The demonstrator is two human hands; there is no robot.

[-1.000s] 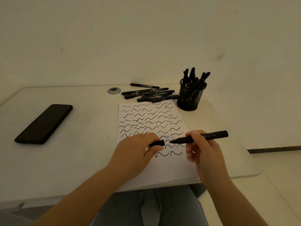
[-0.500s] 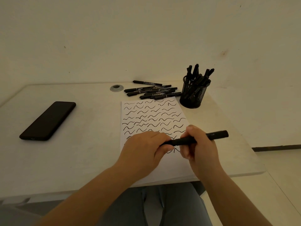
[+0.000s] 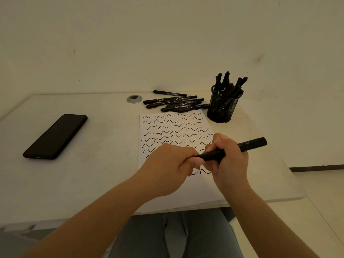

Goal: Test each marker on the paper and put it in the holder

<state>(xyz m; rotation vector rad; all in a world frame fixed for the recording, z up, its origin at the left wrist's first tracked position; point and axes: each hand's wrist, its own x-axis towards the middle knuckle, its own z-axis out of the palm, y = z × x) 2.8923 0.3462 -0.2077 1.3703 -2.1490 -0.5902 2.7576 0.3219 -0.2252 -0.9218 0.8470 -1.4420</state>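
While both hands meet over paper point(image 3: 167, 127) at 6 o'clock, right hand point(image 3: 230, 164) wraps marker point(image 3: 253, 143) barrel, steadying it; left hand point(image 3: 173, 164) pinches tip end, likely seating cap. Holder point(image 3: 221, 108) at 1 o'clock, untested markers point(image 3: 175, 104) at 12.

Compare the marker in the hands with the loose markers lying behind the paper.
The held marker is off the desk, gripped by the left hand and the right hand; the loose markers lie flat on the desk, untouched. The held marker is over the paper; the loose ones sit beyond its far edge, beside the holder. The held one points at a slant; the loose ones lie roughly parallel. All are black.
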